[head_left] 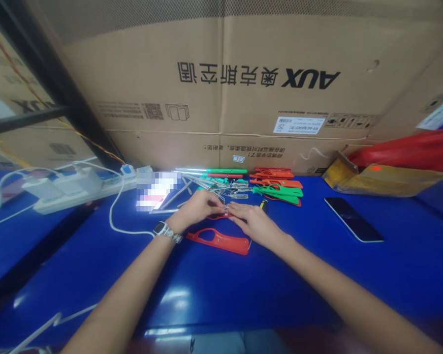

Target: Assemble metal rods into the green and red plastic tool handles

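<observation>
My left hand (203, 205), with a silver watch (165, 229) on its wrist, pinches something small and metallic over a red plastic part (217, 216) at the table's middle. From the right, my right hand (249, 220) meets it, fingers pressed together at the same spot and covering much of that part. What the fingertips hold is too small to name. Nearer to me lies a red shell (229, 243) with an oval opening. Just behind the hands are loose metal pieces (236, 186), and green and red handles (227, 171) with metal rods. A yellow-black tool (264, 205) lies beside my right hand.
Green shells (280, 192) and orange-red shells (276, 183) are piled back right. A dark phone (352, 220) lies at right, near a yellow box (376, 180). A lit screen (157, 191), power strip (84, 189) and white cable (112, 216) occupy the left. A large carton (221, 108) stands behind.
</observation>
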Action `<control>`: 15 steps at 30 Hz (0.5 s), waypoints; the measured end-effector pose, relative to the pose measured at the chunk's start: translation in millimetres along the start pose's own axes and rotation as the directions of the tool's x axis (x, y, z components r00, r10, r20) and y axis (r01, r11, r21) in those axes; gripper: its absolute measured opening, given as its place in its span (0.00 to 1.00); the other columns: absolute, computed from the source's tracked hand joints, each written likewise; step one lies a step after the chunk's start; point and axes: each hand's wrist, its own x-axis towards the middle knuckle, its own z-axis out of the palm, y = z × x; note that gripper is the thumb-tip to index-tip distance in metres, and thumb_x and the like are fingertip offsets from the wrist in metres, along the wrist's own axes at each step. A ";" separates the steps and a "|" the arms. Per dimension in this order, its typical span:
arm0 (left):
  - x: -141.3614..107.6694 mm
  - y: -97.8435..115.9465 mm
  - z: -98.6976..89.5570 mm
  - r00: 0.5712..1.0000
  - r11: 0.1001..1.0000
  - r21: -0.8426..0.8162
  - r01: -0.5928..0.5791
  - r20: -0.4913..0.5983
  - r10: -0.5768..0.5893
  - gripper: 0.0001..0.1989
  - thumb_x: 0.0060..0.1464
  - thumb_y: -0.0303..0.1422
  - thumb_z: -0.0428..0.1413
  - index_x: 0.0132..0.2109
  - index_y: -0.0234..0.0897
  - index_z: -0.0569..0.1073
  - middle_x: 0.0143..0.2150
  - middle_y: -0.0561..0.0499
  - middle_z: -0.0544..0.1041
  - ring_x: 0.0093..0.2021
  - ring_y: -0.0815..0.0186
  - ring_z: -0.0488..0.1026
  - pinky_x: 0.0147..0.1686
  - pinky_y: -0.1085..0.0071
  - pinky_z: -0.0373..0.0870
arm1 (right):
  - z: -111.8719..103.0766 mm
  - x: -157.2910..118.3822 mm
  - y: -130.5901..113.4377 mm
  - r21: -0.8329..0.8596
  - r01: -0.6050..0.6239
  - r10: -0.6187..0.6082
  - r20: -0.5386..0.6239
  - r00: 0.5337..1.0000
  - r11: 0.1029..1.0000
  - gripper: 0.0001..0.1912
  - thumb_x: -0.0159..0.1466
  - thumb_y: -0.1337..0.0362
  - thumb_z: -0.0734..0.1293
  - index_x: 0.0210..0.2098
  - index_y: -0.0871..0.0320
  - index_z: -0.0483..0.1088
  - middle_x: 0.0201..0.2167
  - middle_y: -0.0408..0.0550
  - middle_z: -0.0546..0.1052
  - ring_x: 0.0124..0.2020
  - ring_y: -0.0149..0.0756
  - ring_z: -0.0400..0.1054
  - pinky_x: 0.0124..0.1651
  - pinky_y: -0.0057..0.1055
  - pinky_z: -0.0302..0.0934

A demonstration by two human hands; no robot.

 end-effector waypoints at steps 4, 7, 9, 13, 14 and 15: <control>-0.8 -0.9 -2.4 1.000 1.000 0.000 -0.003 0.002 0.003 0.05 0.52 0.28 0.61 0.33 0.35 0.82 0.32 0.49 0.82 0.32 0.66 0.76 0.35 0.73 0.70 | -0.9 0.9 -0.7 0.030 -0.013 0.013 0.003 1.000 0.999 0.19 0.69 0.67 0.63 0.58 0.61 0.71 0.57 0.54 0.74 0.62 0.43 0.65 0.65 0.44 0.61; -1.8 -1.3 -1.3 1.000 1.000 -0.018 0.002 -0.004 -0.002 0.05 0.52 0.28 0.61 0.33 0.35 0.82 0.32 0.49 0.82 0.32 0.66 0.76 0.36 0.72 0.70 | -1.1 0.8 -1.1 0.037 -0.020 0.020 0.002 1.000 0.999 0.19 0.69 0.67 0.63 0.58 0.59 0.71 0.57 0.52 0.74 0.62 0.43 0.65 0.65 0.45 0.61; -2.2 -1.9 0.1 1.000 1.000 -0.019 0.008 -0.021 -0.008 0.04 0.52 0.29 0.61 0.32 0.35 0.82 0.32 0.49 0.82 0.31 0.66 0.76 0.35 0.72 0.70 | -1.0 0.5 -1.1 0.039 -0.018 0.018 -0.001 1.000 0.999 0.19 0.69 0.67 0.63 0.58 0.58 0.71 0.57 0.51 0.74 0.62 0.43 0.65 0.65 0.45 0.61; -2.1 -2.8 2.0 0.999 1.000 -0.015 0.014 -0.044 -0.014 0.04 0.51 0.28 0.62 0.32 0.35 0.82 0.31 0.49 0.82 0.30 0.67 0.75 0.34 0.73 0.69 | -0.9 0.4 -1.0 0.040 -0.014 0.014 -0.006 1.000 0.999 0.19 0.69 0.67 0.64 0.58 0.59 0.72 0.56 0.52 0.74 0.61 0.44 0.66 0.65 0.45 0.62; -2.0 -3.0 2.0 0.999 1.000 -0.015 0.015 -0.046 -0.016 0.04 0.51 0.28 0.62 0.32 0.35 0.82 0.31 0.49 0.82 0.31 0.66 0.75 0.34 0.73 0.69 | -0.9 0.4 -1.0 0.039 -0.015 0.015 -0.007 1.000 0.999 0.19 0.68 0.67 0.64 0.58 0.58 0.72 0.56 0.52 0.75 0.61 0.44 0.67 0.65 0.45 0.62; -2.0 -3.2 1.9 0.999 1.000 -0.016 0.015 -0.042 -0.015 0.04 0.51 0.28 0.62 0.33 0.35 0.82 0.31 0.49 0.82 0.31 0.66 0.76 0.34 0.73 0.70 | -1.0 0.4 -1.1 0.039 -0.017 0.017 -0.007 1.000 0.999 0.19 0.68 0.67 0.64 0.58 0.58 0.72 0.56 0.52 0.75 0.61 0.44 0.67 0.65 0.45 0.62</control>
